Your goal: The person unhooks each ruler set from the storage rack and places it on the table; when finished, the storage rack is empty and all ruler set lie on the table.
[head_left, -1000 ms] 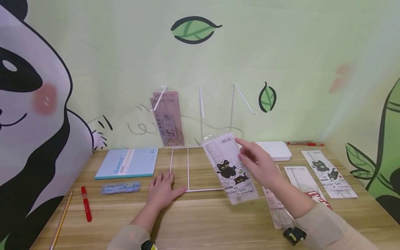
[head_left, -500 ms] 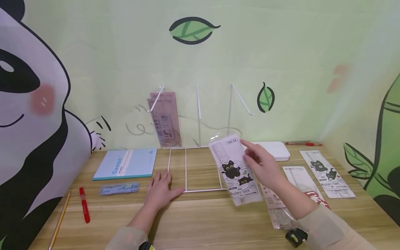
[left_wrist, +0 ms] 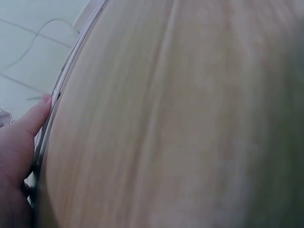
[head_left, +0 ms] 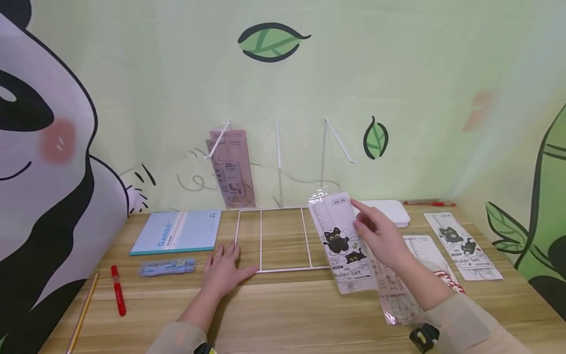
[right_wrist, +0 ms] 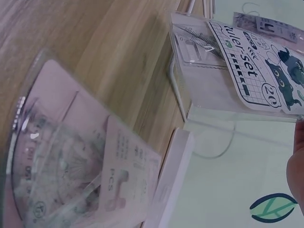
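Observation:
My right hand (head_left: 382, 238) pinches a ruler set package (head_left: 337, 241) by its right edge. This flat pack, printed with black cats, tilts above the table, its clear hanging tab at the top. The right wrist view shows clear rulers inside the ruler set package (right_wrist: 204, 47). My left hand (head_left: 224, 273) lies with fingers spread at the front left corner of a white wire display rack (head_left: 287, 269), its thumb along the front bar. Three hooks rise at the back. Pink packages (head_left: 233, 172) hang on the left hook; the middle hook (head_left: 278, 145) and right hook (head_left: 340, 142) are bare.
Right of the rack lie a pink ruler package (head_left: 393, 295), another pack with red print (head_left: 424, 253) and a second cat ruler set (head_left: 462, 246). Behind are a white box (head_left: 391, 212) and red pen (head_left: 429, 203). A blue notebook (head_left: 177, 231), blue pack (head_left: 168, 267), red marker (head_left: 118, 291) and pencil (head_left: 83, 312) lie left.
My right hand has moved a little to the right with the ruler set package, uncovering more of the rack's base. My left hand has stayed at the rack's corner.

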`<control>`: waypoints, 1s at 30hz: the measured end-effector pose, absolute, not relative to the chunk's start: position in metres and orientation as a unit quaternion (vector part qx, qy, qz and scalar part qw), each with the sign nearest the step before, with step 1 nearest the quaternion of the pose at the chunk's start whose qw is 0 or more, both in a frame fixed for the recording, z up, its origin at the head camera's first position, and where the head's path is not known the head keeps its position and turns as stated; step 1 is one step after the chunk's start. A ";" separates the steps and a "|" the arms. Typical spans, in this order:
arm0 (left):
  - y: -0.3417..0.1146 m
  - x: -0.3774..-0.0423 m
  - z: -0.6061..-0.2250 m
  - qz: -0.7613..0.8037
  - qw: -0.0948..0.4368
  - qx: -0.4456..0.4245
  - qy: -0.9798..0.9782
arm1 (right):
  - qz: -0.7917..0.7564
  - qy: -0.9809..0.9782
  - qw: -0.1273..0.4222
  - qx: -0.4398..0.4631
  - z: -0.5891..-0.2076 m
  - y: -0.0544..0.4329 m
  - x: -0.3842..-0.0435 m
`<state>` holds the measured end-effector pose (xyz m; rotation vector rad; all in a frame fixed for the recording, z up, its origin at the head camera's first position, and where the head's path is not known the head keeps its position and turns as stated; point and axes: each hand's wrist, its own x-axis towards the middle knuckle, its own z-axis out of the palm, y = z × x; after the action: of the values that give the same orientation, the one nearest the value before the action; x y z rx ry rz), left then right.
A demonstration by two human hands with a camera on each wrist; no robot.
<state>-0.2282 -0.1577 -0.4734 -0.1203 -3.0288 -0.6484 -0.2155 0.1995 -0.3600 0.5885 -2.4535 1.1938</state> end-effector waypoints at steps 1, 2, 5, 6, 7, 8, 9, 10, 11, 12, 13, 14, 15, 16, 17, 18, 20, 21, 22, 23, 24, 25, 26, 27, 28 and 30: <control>-0.158 -0.228 -0.473 -0.211 0.022 -0.039 -0.977 | 0.421 -0.866 0.174 0.205 -0.361 0.200 -0.216; -0.158 -0.227 -0.473 -0.212 0.023 -0.039 -0.976 | 0.421 -0.867 0.174 0.203 -0.362 0.201 -0.216; -0.160 -0.226 -0.472 -0.215 0.023 -0.038 -0.976 | 0.422 -0.868 0.173 0.196 -0.366 0.205 -0.219; -0.160 -0.226 -0.472 -0.215 0.023 -0.038 -0.976 | 0.423 -0.868 0.172 0.194 -0.367 0.206 -0.219; -0.161 -0.225 -0.471 -0.215 0.024 -0.039 -0.976 | 0.424 -0.869 0.171 0.190 -0.369 0.207 -0.219; -0.161 -0.225 -0.471 -0.216 0.024 -0.039 -0.975 | 0.426 -0.870 0.167 0.185 -0.370 0.208 -0.220; -0.162 -0.225 -0.471 -0.217 0.023 -0.038 -0.975 | 0.428 -0.870 0.164 0.181 -0.371 0.209 -0.220; -0.162 -0.225 -0.470 -0.218 0.022 -0.038 -0.975 | 0.430 -0.871 0.160 0.175 -0.373 0.211 -0.220; -0.162 -0.225 -0.470 -0.217 0.021 -0.039 -0.975 | 0.432 -0.872 0.156 0.170 -0.374 0.212 -0.221; -0.163 -0.225 -0.470 -0.217 0.020 -0.038 -0.975 | 0.436 -0.872 0.150 0.166 -0.375 0.213 -0.221; -0.163 -0.225 -0.470 -0.216 0.020 -0.037 -0.975 | 0.438 -0.873 0.143 0.160 -0.377 0.214 -0.223; -0.163 -0.225 -0.471 -0.216 0.018 -0.036 -0.976 | 0.439 -0.875 0.135 0.152 -0.378 0.216 -0.223; -0.163 -0.225 -0.471 -0.215 0.019 -0.036 -0.976 | 0.441 -0.877 0.126 0.143 -0.380 0.217 -0.225; -0.163 -0.225 -0.470 -0.214 0.018 -0.035 -0.976 | 0.439 -0.881 0.115 0.133 -0.382 0.218 -0.226; -0.163 -0.225 -0.470 -0.213 0.019 -0.035 -0.976 | 0.439 -0.884 0.101 0.121 -0.384 0.220 -0.227; -0.163 -0.225 -0.470 -0.213 0.018 -0.034 -0.976 | 0.437 -0.889 0.084 0.108 -0.386 0.221 -0.228; -0.163 -0.225 -0.470 -0.213 0.015 -0.032 -0.976 | 0.428 -0.899 0.050 0.082 -0.391 0.224 -0.230; -0.163 -0.225 -0.470 -0.214 0.014 -0.031 -0.976 | 0.423 -0.903 0.033 0.073 -0.394 0.225 -0.231; -0.162 -0.225 -0.470 -0.213 0.013 -0.030 -0.976 | 0.417 -0.906 0.018 0.065 -0.397 0.227 -0.232; -0.162 -0.225 -0.470 -0.213 0.012 -0.029 -0.976 | 0.413 -0.909 0.005 0.060 -0.399 0.228 -0.233; -0.162 -0.225 -0.470 -0.214 0.011 -0.029 -0.976 | 0.406 -0.912 -0.002 0.057 -0.402 0.229 -0.233; -0.162 -0.225 -0.469 -0.215 0.010 -0.028 -0.976 | 0.403 -0.913 -0.008 0.054 -0.404 0.230 -0.234; -0.162 -0.225 -0.469 -0.215 0.010 -0.029 -0.976 | 0.400 -0.915 -0.011 0.053 -0.406 0.231 -0.234; -0.162 -0.225 -0.469 -0.215 0.010 -0.029 -0.976 | 0.399 -0.915 -0.015 0.052 -0.408 0.232 -0.234; -0.162 -0.224 -0.468 -0.216 0.010 -0.030 -0.976 | 0.398 -0.916 -0.017 0.049 -0.409 0.232 -0.234; -0.163 -0.224 -0.468 -0.219 0.011 -0.030 -0.975 | 0.400 -0.915 -0.019 0.050 -0.410 0.232 -0.234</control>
<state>-0.2238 -0.1634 -0.4679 -0.0951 -3.0425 -0.6822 -0.2338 0.2323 -0.4104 0.1598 -2.9098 1.2710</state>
